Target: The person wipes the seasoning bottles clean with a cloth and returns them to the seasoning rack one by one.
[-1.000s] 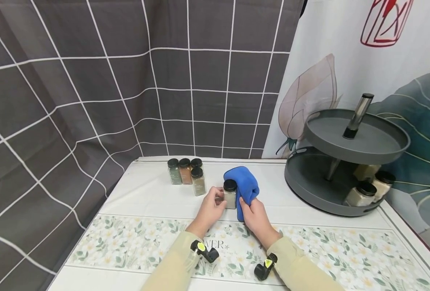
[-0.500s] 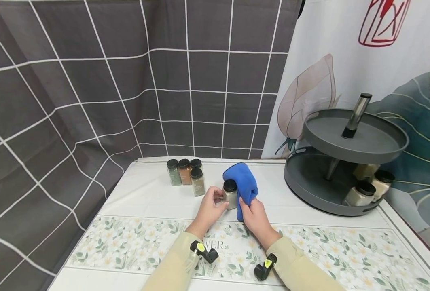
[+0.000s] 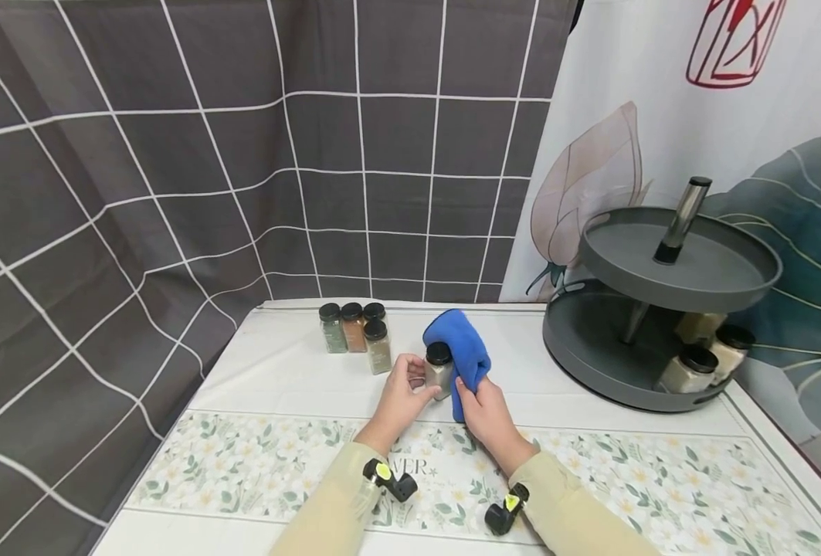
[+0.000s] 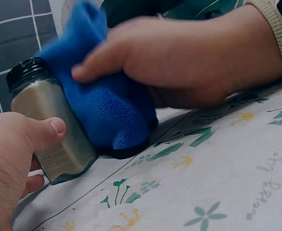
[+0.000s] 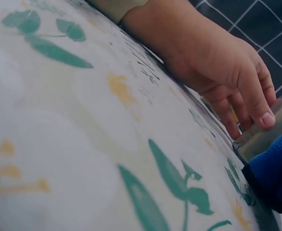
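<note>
A square glass spice jar (image 3: 439, 376) with a black lid and pale beige contents is pinched by my left hand (image 3: 401, 398), thumb in front and fingers behind. In the left wrist view the jar (image 4: 64, 139) leans to one side, its base close to the tabletop. My right hand (image 3: 485, 409) grips a folded blue cloth (image 3: 467, 347), thumb on top. That cloth (image 4: 107, 115) lies against the jar's right side. The right wrist view catches my left hand (image 5: 227, 67) at the jar, with only a corner of the cloth (image 5: 275, 168).
Several black-lidded spice jars (image 3: 352, 332) stand together at the back left. On the right is a grey two-tier turntable (image 3: 570, 371), with a few jars (image 3: 688, 371) on its lower tier. A flower-printed mat strip (image 3: 243, 455) crosses the white table. A dark gridded curtain (image 3: 396, 201) hangs behind.
The cloth's upper end has shifted slightly up and left along the jar. The jar has tipped a little. Both hands keep their hold.
</note>
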The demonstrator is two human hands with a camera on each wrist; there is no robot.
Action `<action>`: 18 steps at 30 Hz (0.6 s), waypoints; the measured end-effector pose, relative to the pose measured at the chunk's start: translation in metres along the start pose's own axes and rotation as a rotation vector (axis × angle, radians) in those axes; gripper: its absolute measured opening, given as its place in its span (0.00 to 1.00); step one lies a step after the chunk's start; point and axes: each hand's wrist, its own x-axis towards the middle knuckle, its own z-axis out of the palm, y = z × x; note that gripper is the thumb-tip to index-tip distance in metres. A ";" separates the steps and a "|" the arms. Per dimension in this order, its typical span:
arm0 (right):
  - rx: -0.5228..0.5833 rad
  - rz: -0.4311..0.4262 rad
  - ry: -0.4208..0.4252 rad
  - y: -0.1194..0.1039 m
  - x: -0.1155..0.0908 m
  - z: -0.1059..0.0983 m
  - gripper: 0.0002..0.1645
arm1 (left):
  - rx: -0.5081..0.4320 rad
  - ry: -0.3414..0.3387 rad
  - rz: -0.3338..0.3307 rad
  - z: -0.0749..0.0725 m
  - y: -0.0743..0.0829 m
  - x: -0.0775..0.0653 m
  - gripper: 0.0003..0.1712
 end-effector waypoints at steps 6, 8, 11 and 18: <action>0.013 -0.033 0.028 -0.002 0.000 -0.001 0.16 | 0.002 -0.019 -0.004 0.000 0.000 0.000 0.26; 0.013 -0.035 0.023 -0.002 0.000 -0.001 0.16 | -0.001 -0.027 0.002 0.000 -0.001 0.000 0.25; 0.009 -0.042 0.021 -0.001 0.000 -0.001 0.17 | -0.008 -0.035 0.011 0.000 -0.001 0.001 0.24; -0.013 -0.065 0.030 -0.002 0.000 0.000 0.16 | 0.035 -0.008 0.018 -0.001 -0.002 0.002 0.27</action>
